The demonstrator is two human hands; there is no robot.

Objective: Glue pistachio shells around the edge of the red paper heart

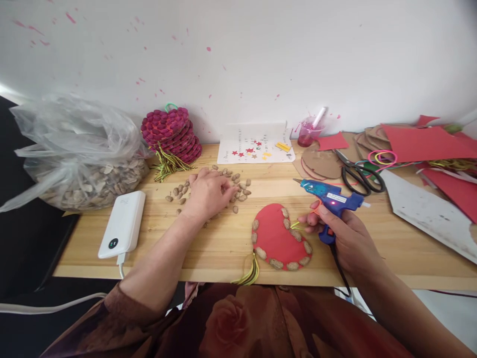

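My left hand point(208, 194) lies over loose peanut shells point(181, 190) on the table. Its fingers are curled down, thumb and index finger close together; their tips are partly hidden, so what they pinch cannot be made out. My right hand point(354, 236) is closed round the handle of a blue glue gun point(331, 196), whose nozzle points left and whose small light glows. Just below the nozzle lies a red heart-shaped card point(274, 233), with peanut shells along most of its edge. A yellow-green tassel point(251, 271) hangs from its tip, and a yellow loop point(296, 226) shows near my right fingers.
At left are a plastic bag of shells point(100, 184) and a white power bank point(122, 223) with a cable. Behind stand stacked purple hearts point(171, 132), a sticker sheet point(257, 144) and a pink cup point(307, 133). Scissors point(359, 176), cardboard pieces point(322, 161) and red card point(428, 141) lie right.
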